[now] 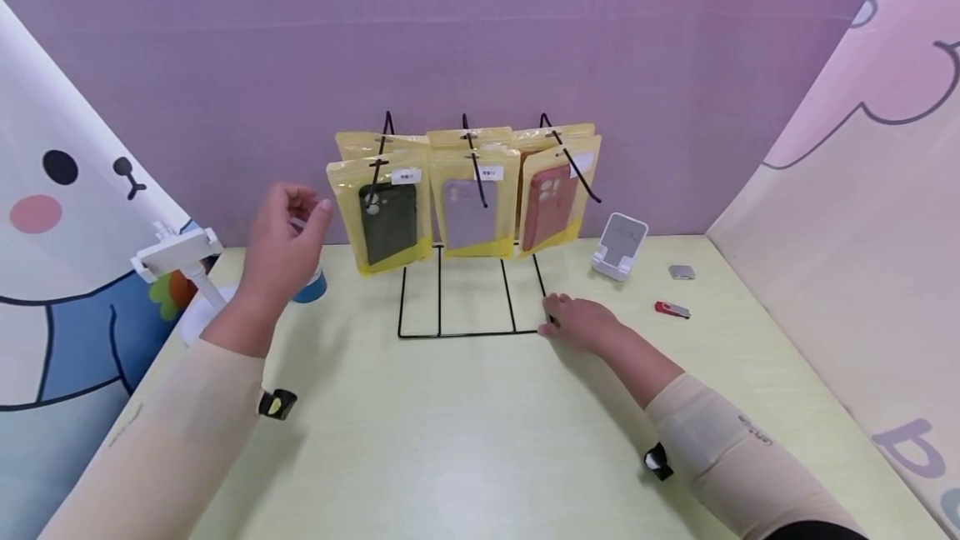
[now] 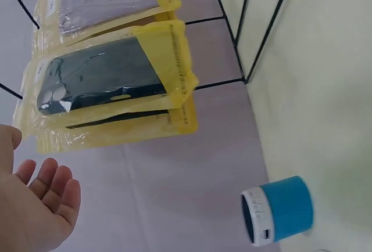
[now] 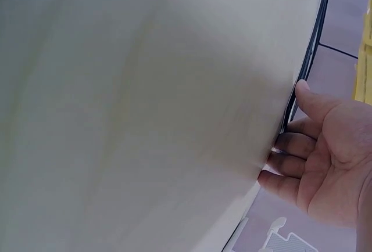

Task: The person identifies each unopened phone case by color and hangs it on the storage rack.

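Note:
A black wire display rack (image 1: pixel 472 335) stands on the table, with yellow zip bags hanging from its three hooks. The front bags hold a black phone case (image 1: pixel 390 227), a purple phone case (image 1: pixel 469 215) and a red phone case (image 1: pixel 549 205); more bags hang behind them. My right hand (image 1: pixel 583 325) grips the front right corner of the rack's base, thumb and fingers around the wire (image 3: pixel 302 72). My left hand (image 1: pixel 283 242) is raised just left of the black case's bag (image 2: pixel 110 78), apart from it, fingers loosely bent and holding nothing.
Behind my left hand stands a blue-and-white cylinder (image 2: pixel 288 208). At far left is a white phone stand (image 1: pixel 180 255). Right of the rack are a small white phone holder (image 1: pixel 620 246), a grey flat piece (image 1: pixel 682 272) and a red USB stick (image 1: pixel 672 309). Walls enclose the table's back and sides.

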Available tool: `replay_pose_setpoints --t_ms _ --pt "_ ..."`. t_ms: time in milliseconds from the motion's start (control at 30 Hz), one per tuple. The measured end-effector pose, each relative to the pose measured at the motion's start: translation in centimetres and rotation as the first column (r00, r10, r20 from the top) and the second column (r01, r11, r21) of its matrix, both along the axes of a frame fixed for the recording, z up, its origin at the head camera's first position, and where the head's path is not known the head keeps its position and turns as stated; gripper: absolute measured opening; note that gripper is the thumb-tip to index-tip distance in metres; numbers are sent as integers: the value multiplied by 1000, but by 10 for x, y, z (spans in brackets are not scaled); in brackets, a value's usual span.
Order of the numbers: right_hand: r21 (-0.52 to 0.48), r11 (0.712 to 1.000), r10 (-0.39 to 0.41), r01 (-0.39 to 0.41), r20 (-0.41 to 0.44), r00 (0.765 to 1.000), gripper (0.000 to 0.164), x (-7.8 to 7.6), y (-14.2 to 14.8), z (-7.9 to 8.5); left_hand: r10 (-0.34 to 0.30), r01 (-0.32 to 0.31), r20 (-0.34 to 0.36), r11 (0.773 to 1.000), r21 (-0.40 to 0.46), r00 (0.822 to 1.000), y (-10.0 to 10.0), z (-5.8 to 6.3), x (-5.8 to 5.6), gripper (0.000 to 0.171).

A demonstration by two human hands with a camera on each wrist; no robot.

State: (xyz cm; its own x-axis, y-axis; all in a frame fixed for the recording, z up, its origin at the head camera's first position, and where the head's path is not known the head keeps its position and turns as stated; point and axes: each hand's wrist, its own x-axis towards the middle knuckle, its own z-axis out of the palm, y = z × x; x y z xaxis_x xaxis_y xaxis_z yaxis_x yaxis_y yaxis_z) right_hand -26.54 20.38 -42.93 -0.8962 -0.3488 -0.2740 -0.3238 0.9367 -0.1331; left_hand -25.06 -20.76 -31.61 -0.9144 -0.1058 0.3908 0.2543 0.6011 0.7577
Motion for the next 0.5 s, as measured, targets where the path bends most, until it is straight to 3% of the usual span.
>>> replay_pose_setpoints --t_ms 167,500 --pt "1 1000 -11 11 3 1000 63 -1 2 1 -27 28 8 998 -48 1000 -1 -15 13 49" --pt "-23 1000 -15 16 37 999 69 -4 7 0 -105 125 113 974 -188 988 15 -33 36 42"
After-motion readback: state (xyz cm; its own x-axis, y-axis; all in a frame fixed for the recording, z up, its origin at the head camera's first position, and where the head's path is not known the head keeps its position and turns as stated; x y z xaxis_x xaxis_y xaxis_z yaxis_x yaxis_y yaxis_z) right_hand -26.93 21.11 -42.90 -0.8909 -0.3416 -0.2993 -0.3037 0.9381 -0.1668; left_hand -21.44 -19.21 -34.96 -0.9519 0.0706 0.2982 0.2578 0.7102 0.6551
